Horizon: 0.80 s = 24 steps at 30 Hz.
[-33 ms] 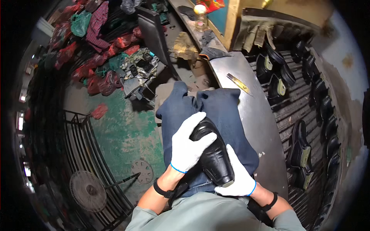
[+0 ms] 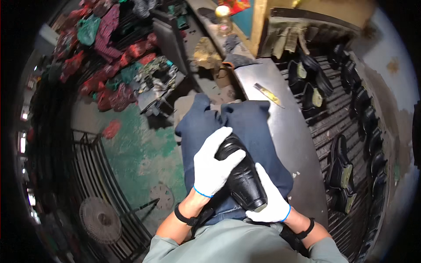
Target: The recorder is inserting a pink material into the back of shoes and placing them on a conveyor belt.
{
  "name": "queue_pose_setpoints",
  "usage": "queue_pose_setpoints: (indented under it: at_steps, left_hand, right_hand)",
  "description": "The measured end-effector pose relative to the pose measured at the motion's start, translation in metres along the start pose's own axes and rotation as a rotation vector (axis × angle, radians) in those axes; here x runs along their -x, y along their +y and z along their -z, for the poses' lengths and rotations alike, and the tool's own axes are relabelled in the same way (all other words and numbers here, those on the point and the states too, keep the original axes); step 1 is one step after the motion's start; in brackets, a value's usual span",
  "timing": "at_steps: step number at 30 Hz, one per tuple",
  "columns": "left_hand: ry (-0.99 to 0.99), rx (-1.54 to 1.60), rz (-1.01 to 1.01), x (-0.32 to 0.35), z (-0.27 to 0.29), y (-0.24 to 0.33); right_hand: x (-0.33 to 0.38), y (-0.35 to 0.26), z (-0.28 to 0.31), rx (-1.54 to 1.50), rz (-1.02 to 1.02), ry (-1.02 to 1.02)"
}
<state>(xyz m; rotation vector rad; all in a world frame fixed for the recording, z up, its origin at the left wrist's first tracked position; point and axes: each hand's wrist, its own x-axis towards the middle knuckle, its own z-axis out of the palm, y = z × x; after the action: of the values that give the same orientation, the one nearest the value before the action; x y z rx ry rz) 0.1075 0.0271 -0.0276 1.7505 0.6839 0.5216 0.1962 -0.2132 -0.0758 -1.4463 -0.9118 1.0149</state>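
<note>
A black leather shoe lies lengthwise over my lap, held between both hands in white gloves with blue cuffs. My left hand is closed round its far end, the thumb lying across the top and the fingers along the left side. At the near end my right hand grips the shoe's right side, with fingertips curled below the end nearest my body. A pale patch shows at that near end. The shoe's underside is hidden. Under it are my dark blue trousers.
Right of my legs runs a metal-topped bench with a yellow cutter knife, a dark grey cloth and a yellow-lidded jar. Beyond stands a slatted rack of black shoes. To the left are a fan and red bags.
The surroundings have shifted slightly left in the view. Both hands keep the same hold on the shoe.
</note>
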Motion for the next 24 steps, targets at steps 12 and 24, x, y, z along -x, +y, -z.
queue_pose_setpoints:
  at_steps: [12, 24]
  left_hand:
    - [-0.347, -0.210, -0.346, -0.041, -0.111, 0.003]
    - [-0.458, -0.449, -0.836, -0.162, -0.266, 0.011]
  right_hand:
    - [0.062, -0.010, 0.107, -1.020, -0.027, 0.482]
    - [-0.015, 0.072, 0.249, 1.329, -0.031, 1.119]
